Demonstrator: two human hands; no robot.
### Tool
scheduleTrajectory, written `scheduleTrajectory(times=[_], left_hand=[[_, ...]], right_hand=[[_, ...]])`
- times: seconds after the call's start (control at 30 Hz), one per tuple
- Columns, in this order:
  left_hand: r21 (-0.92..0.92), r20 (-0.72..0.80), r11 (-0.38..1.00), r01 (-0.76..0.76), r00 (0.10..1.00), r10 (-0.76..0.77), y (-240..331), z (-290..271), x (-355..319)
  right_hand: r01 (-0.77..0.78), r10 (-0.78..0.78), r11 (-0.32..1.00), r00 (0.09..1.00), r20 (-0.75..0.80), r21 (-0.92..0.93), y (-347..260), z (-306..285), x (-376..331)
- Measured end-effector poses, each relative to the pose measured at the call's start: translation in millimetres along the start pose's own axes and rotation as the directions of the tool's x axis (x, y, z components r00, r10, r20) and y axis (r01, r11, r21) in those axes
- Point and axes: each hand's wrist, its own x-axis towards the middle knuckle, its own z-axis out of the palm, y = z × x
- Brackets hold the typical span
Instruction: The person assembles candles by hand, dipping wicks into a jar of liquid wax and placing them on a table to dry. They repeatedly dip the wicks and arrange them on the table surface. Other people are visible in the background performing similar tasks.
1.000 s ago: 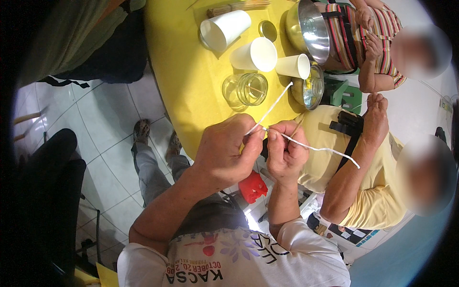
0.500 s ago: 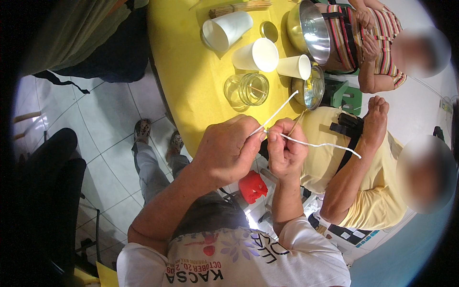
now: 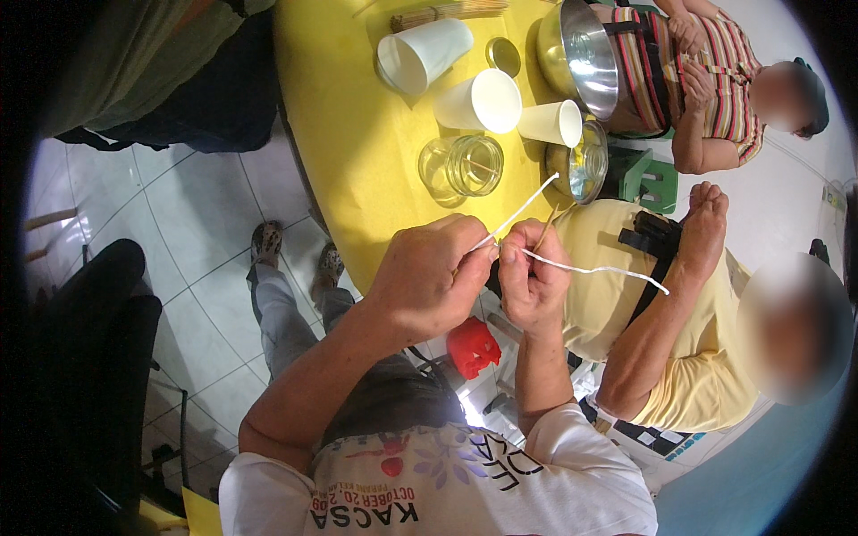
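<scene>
A thin white cord (image 3: 610, 269) runs through the fingertips of both hands. One end of it slants up over the table edge, and the other trails off wavily to the right. My left hand (image 3: 427, 279) is closed, pinching the cord near its middle. Close beside it, almost touching, my right hand (image 3: 533, 279) pinches the same cord. A thin wooden stick (image 3: 546, 225) pokes up from the right-hand fingers. Whether the cord is looped or knotted between the fingertips is too small to make out.
On the yellow table (image 3: 349, 170) ahead stand a glass jar (image 3: 460, 168), white cups (image 3: 480, 101), a lid (image 3: 503, 57), a bundle of sticks (image 3: 447, 13) and metal bowls (image 3: 576, 61). Two people sit at the right. Something red (image 3: 473, 347) lies below my hands.
My right hand has shifted slightly left, and the stick in it stands more upright. The cord's trailing end has moved a little left. My left hand stays about where it was.
</scene>
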Motion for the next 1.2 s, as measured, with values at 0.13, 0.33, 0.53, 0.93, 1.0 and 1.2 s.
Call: scheduleTrajectory(times=[0.13, 0.33, 0.53, 0.93, 1.0, 1.2], left_hand=[[-0.072, 0.028, 0.995, 0.074, 0.997, -0.072, -4, 1, 1], [-0.2, 0.0, 0.975, 0.096, 0.995, -0.098, -15, 4, 2], [-0.351, 0.041, 0.928, 0.126, 0.992, -0.119, -30, 6, 2], [-0.394, 0.034, 0.91, 0.129, 0.992, -0.125, -42, 8, -3], [-0.378, 0.019, 0.916, 0.133, 0.991, -0.136, -45, 7, -3], [-0.374, -0.025, 0.921, 0.11, 0.991, -0.129, -48, 8, -3]], right_hand=[[-0.031, 0.032, 0.994, 0.999, -0.01, 0.1, 2, 2, 1], [-0.03, 0.033, 0.998, 0.998, 0.058, -0.061, -5, -5, 5], [0.018, -0.015, 0.999, 0.996, 0.091, -0.035, -14, -10, 8], [-0.065, 0.067, 0.997, 0.996, -0.056, 0.036, -15, -1, 2], [-0.143, 0.151, 0.984, 0.986, -0.066, 0.11, -15, -4, 1], [-0.135, 0.194, 0.945, 0.965, -0.178, 0.296, -14, -11, 3]])
